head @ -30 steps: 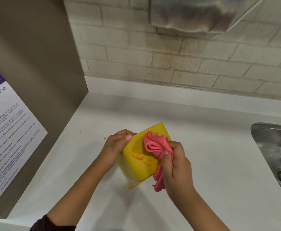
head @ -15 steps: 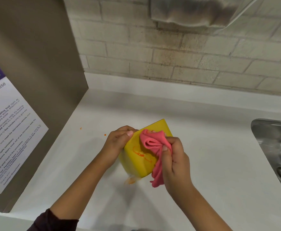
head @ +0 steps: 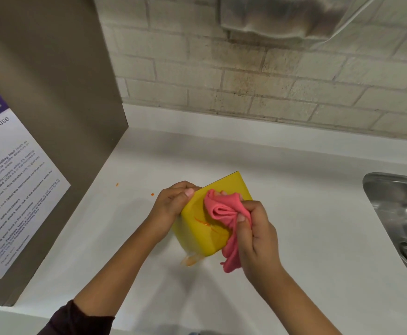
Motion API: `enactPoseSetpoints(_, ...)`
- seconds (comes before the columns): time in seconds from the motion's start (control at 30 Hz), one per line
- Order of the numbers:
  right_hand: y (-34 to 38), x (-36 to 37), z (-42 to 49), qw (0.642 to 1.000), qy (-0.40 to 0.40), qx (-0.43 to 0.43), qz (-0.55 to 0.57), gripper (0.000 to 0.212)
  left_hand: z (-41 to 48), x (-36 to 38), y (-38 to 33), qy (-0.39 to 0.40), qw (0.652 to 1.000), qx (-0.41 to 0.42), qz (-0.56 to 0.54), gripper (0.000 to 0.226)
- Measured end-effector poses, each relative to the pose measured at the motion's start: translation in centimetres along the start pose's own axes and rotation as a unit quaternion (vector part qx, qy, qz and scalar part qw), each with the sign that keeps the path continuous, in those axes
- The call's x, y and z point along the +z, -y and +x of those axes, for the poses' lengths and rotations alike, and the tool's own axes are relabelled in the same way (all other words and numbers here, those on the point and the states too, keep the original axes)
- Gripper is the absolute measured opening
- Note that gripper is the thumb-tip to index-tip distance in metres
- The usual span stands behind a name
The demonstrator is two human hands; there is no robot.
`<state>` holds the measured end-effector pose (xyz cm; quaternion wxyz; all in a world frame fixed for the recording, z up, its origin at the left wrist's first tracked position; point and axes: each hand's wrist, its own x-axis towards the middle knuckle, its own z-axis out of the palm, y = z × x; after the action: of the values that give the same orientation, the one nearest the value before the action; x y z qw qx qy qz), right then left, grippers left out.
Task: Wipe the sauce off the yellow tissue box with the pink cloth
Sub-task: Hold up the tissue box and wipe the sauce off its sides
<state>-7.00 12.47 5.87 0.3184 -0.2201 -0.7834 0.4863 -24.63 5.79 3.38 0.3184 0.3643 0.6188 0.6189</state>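
White counter (head: 318,226), right hand (head: 258,238) gripping pink cloth (head: 221,212)

The box (head: 197,228) is tilted at the middle of the counter (head: 306,213), with the left hand (head: 171,204) on its left side. The right hand (head: 258,233) holds the cloth (head: 224,213) against its upper right. A sink (head: 400,213) is sunk in the counter's right edge, a panel (head: 52,93) stands along the left edge, and a wall (head: 246,81) runs behind.

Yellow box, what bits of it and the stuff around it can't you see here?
All in the head view:
- yellow tissue box: part of its near face lies under the pink cloth, so any sauce there is hidden. Its upper left corner is behind the left hand.
- sink: cut off by the right edge.
- poster: cut off by the left edge, and its print is too small to read.
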Motion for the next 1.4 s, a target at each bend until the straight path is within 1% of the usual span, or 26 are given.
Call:
enactPoseSetpoints(0.1,0.7,1.4,-0.1,0.999,0.025,-0.008,-0.017,0.027,0.0,0.2,-0.1,0.009,1.000,0.020,-0.014,0.029)
enactPoseSetpoints(0.2,1.2,2.1,-0.8,0.997,0.074,-0.032,-0.016,0.030,-0.1,0.2,-0.3,0.012,0.999,0.010,-0.052,0.022)
enactPoseSetpoints(0.3,1.4,2.0,-1.3,0.988,0.110,-0.105,-0.037,0.025,-0.2,0.1,-0.3,0.021,0.999,0.016,-0.031,0.027)
enactPoseSetpoints(0.37,1.0,1.6,-1.5,0.978,0.129,-0.154,-0.055,0.028,-0.1,0.1,-0.4,0.022,1.000,0.015,-0.014,0.024)
enactPoseSetpoints(0.4,0.9,1.4,-1.5,0.976,0.137,-0.159,-0.054,0.030,0.0,0.1,-0.4,0.024,1.000,0.015,-0.010,0.024)
enactPoseSetpoints(0.43,0.7,1.2,-1.6,0.976,0.140,-0.156,-0.051,0.030,0.0,0.0,-0.4,0.027,0.999,0.019,-0.005,0.028)
enactPoseSetpoints(0.5,0.1,0.6,-1.8,0.977,0.152,-0.143,-0.043,0.017,0.0,-0.1,-0.2,0.031,0.999,0.027,0.001,0.036)
enactPoseSetpoints(0.53,-0.3,0.3,-2.0,0.978,0.156,-0.136,-0.036,0.014,0.0,-0.1,-0.2,0.034,0.999,0.027,0.002,0.037)
enactPoseSetpoints(0.6,-0.8,-0.3,-2.4,0.980,0.161,-0.116,-0.014,0.024,0.1,-0.2,-0.1,0.034,0.999,0.021,0.003,0.037)
enactPoseSetpoints(0.67,-1.0,-1.0,-2.8,0.981,0.166,-0.095,-0.015,0.030,0.2,-0.2,-0.1,0.031,0.999,0.017,0.004,0.036)
enactPoseSetpoints(0.77,-1.3,-2.0,-3.4,0.982,0.171,-0.076,-0.038,0.026,0.3,-0.2,0.0,0.025,1.000,0.017,0.005,0.033)
enactPoseSetpoints(0.8,-1.2,-2.3,-3.5,0.984,0.167,-0.058,-0.027,0.024,0.3,-0.2,0.0,0.023,1.000,0.017,0.007,0.032)
enactPoseSetpoints(0.83,-0.9,-2.5,-3.4,0.989,0.147,-0.028,0.000,0.022,0.3,-0.2,0.1,0.023,1.000,0.015,0.011,0.032)
enactPoseSetpoints(0.9,-0.1,-2.8,-2.5,0.996,0.053,0.033,0.071,0.021,0.3,-0.4,0.2,0.022,1.000,0.007,0.020,0.033)
enactPoseSetpoints(0.97,0.2,-3.1,-0.9,0.986,-0.054,0.079,0.136,0.023,0.5,-0.5,0.2,0.018,0.999,-0.003,0.029,0.034)
enactPoseSetpoints(1.0,0.3,-3.4,-0.1,0.980,-0.094,0.090,0.148,0.025,0.5,-0.5,0.1,0.017,0.999,-0.008,0.032,0.035)
enactPoseSetpoints(1.07,0.5,-3.7,1.2,0.971,-0.137,0.101,0.166,0.029,0.5,-0.5,0.1,0.017,0.999,-0.013,0.041,0.034)
enactPoseSetpoints(1.13,0.6,-3.5,1.8,0.967,-0.145,0.111,0.178,0.030,0.5,-0.5,0.1,0.019,0.999,-0.007,0.048,0.034)
enactPoseSetpoints(1.23,0.6,-2.9,1.7,0.975,-0.128,0.094,0.152,0.030,0.6,-0.6,0.4,0.012,0.999,-0.008,0.052,0.031)
enactPoseSetpoints(1.3,0.7,-2.2,1.1,0.985,-0.101,0.077,0.117,0.032,0.8,-0.6,0.4,0.005,0.998,-0.017,0.060,0.029)
enactPoseSetpoints(1.4,1.0,-0.8,-0.6,0.988,-0.031,0.084,0.126,0.029,0.7,-0.6,0.4,0.000,0.998,-0.018,0.056,0.028)
